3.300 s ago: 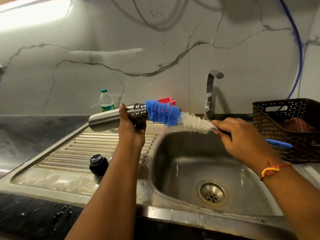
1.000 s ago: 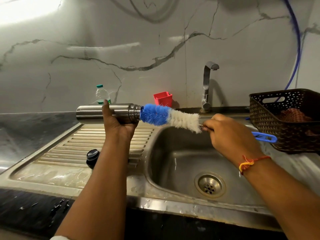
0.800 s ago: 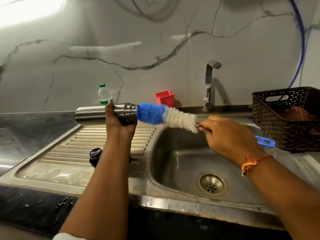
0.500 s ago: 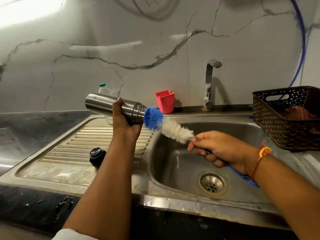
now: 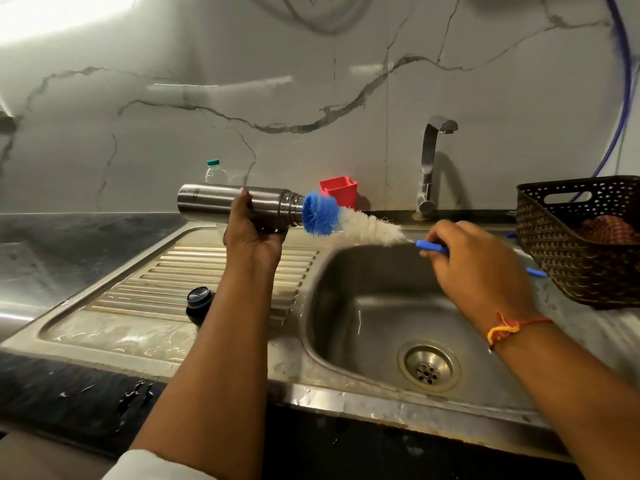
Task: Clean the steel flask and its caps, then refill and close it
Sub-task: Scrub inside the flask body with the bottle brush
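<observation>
My left hand (image 5: 250, 233) grips the steel flask (image 5: 214, 204) and holds it nearly level above the draining board, its open threaded mouth pointing right. A bottle brush (image 5: 349, 220) with blue and white bristles has its blue tip at the flask's mouth. My right hand (image 5: 478, 268) holds the brush's blue handle over the sink basin (image 5: 381, 306). A black cap (image 5: 198, 301) lies on the ribbed draining board (image 5: 166, 282), partly hidden behind my left forearm.
A tap (image 5: 431, 164) stands behind the basin. A red cup (image 5: 341, 190) and a small plastic bottle (image 5: 215, 171) stand against the marble wall. A dark woven basket (image 5: 575, 244) holding a cloth sits at the right. The drain (image 5: 428, 368) is open.
The flask has levelled out from a tilt with its mouth down. My right hand has risen and moved right, drawing the brush outward so more white bristle shows.
</observation>
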### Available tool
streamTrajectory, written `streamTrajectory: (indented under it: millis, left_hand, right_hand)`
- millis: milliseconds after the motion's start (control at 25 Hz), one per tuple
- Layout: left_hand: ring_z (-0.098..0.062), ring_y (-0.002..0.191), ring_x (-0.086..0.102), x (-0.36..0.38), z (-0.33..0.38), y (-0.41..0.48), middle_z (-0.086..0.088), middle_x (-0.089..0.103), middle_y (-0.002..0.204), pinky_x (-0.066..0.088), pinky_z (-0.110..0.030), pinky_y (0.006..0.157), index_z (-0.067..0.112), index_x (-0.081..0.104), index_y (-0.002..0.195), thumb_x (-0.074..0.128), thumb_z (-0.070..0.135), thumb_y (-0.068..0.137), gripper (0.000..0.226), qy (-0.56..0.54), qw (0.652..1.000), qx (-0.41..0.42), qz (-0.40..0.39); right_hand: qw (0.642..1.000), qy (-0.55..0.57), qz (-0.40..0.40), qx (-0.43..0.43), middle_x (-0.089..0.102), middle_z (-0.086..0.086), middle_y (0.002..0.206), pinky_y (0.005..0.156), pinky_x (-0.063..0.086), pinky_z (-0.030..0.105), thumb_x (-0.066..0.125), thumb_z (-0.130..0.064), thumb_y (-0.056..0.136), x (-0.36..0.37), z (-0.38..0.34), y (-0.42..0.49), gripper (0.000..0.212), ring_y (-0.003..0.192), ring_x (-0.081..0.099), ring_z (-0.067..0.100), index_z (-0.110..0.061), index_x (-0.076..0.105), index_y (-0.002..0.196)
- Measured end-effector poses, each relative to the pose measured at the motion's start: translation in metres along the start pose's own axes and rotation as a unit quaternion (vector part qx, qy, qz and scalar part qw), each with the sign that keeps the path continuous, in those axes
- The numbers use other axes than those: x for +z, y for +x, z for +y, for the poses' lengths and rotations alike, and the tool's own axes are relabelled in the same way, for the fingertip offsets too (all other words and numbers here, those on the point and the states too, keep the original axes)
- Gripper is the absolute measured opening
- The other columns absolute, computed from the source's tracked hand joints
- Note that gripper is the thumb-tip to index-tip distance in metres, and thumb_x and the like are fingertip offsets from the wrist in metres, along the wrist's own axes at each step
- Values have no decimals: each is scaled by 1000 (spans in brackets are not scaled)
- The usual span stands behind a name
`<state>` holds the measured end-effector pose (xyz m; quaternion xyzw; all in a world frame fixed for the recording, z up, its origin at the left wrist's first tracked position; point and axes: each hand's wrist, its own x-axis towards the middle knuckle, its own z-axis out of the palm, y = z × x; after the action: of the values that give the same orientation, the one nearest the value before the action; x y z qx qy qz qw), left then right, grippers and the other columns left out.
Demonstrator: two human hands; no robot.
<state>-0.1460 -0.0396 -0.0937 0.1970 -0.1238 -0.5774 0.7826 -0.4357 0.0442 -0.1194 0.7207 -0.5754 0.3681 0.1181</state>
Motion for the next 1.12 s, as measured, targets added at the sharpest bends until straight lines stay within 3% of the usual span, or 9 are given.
streamTrajectory:
  millis: [160, 280, 400, 520, 560, 600, 800, 960, 1120]
  left_hand:
    - [-41, 102, 72, -5, 1, 3, -22, 69, 121, 55, -63, 91, 7, 54, 129, 92, 40, 70, 78, -32, 999, -14, 24]
    - [-37, 107, 72, -13, 3, 4, -18, 70, 121, 58, -56, 89, 7, 52, 136, 90, 31, 73, 77, -24, 999, -17, 28]
    - [-33, 96, 74, -11, 0, 2, -18, 70, 111, 61, -51, 81, 6, 51, 135, 85, 24, 77, 69, -21, 1000, -13, 16]
    - [-30, 89, 71, -6, -6, -3, -17, 67, 99, 58, -50, 92, 6, 52, 128, 82, 24, 80, 59, -34, 999, -25, -1]
    - [-29, 89, 70, -5, -6, -5, -16, 67, 99, 56, -50, 96, 6, 51, 128, 82, 24, 80, 60, -38, 999, -28, -2]
    - [-29, 89, 71, -4, -6, -5, -16, 67, 101, 57, -49, 95, 6, 51, 129, 83, 23, 78, 63, -39, 999, -27, -3]
    - [-34, 104, 72, -5, 1, 0, -17, 68, 120, 59, -54, 90, 6, 51, 132, 86, 26, 76, 69, -34, 999, -4, 14]
    - [-40, 98, 74, -4, -3, 2, -22, 70, 117, 57, -60, 91, 5, 52, 130, 86, 31, 80, 66, -16, 999, -16, 25]
    - [-39, 95, 74, -3, -1, 4, -19, 71, 115, 57, -60, 90, 9, 54, 127, 80, 33, 83, 56, -12, 998, -37, 59]
  right_hand:
    - [997, 1, -9, -72, 56, -2, 83, 59, 52, 37, 59, -27, 93, 1, -2, 1, 9, 69, 52, 15, -18, 59, 95]
    - [993, 36, -71, -91, 58, -5, 77, 60, 52, 36, 48, -40, 95, 1, -7, 0, 24, 65, 53, 11, -20, 62, 97]
    - [969, 190, -158, -4, 59, -7, 64, 52, 46, 32, 52, -40, 96, 2, -13, -2, 27, 53, 51, 6, -21, 70, 92]
    - [783, 499, -298, 222, 55, -2, 66, 41, 29, 20, 55, -32, 98, -5, -21, -7, 29, 45, 38, 5, -8, 71, 98]
    - [752, 525, -315, 245, 57, 0, 68, 40, 28, 18, 57, -31, 97, -6, -23, -9, 27, 45, 39, 6, -7, 70, 100]
    - [758, 515, -323, 238, 61, 1, 71, 39, 29, 18, 59, -28, 96, -6, -24, -10, 22, 47, 44, 7, -9, 69, 102]
    - [971, 175, -157, 37, 62, -7, 85, 58, 47, 16, 73, -21, 86, -3, -22, -8, 15, 72, 59, 8, -25, 61, 94]
    - [1000, 14, -20, -16, 58, -3, 84, 56, 45, 29, 66, -30, 91, -6, -15, -4, 8, 70, 53, 15, -23, 62, 91]
    - [997, -17, -42, -59, 56, -5, 80, 50, 30, 22, 59, -36, 94, -7, -14, -1, 14, 64, 48, 13, -23, 60, 90]
